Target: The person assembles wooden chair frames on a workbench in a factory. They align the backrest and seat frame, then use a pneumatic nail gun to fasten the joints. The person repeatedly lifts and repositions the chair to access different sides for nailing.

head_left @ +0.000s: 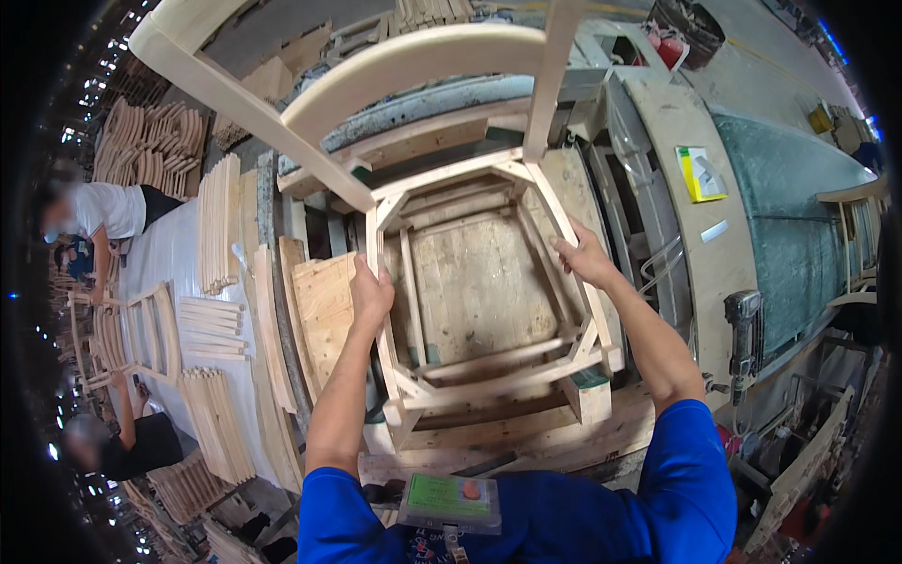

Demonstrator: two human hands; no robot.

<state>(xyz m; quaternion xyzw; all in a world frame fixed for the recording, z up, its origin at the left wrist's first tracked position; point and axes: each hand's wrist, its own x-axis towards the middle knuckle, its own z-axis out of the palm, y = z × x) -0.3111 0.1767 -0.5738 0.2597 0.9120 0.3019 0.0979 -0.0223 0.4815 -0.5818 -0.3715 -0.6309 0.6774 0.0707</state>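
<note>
Pale bare wood, biggest item first: chair frame [503,381] mid-bench, back toward 12, curved crest rail [423,70] high and close to the lens. Green-topped table [789,249] at 3, plastic-covered table [171,249] at 9. Plywood board [489,282] shows below, through the seat opening. Two co-workers out past the covered table: white shirt [111,209] near 9–10, dark shirt [146,457] near 8. Slat bundles at 9–10 [219,226] and 8 [216,423]. Black-and-grey power tool [744,334] between 3 and 4.

Grip: left hand [374,295] closed round the left side rail [384,352] at 9; right hand [584,258] closed round the right side rail [551,195] at 2–3. Fingertips partly hidden, can't tell how far they wrap.

Smallest: yellow-and-white packet [701,174] at 2, green-padded wood block [590,402] near 5.

Step, my read: positioning the joined-up frame over the bench. Can't tell if it's going on or coming off, or if the legs bear weight. Next move probably calls for even two-handed force, frame level, legs clear of that block.
</note>
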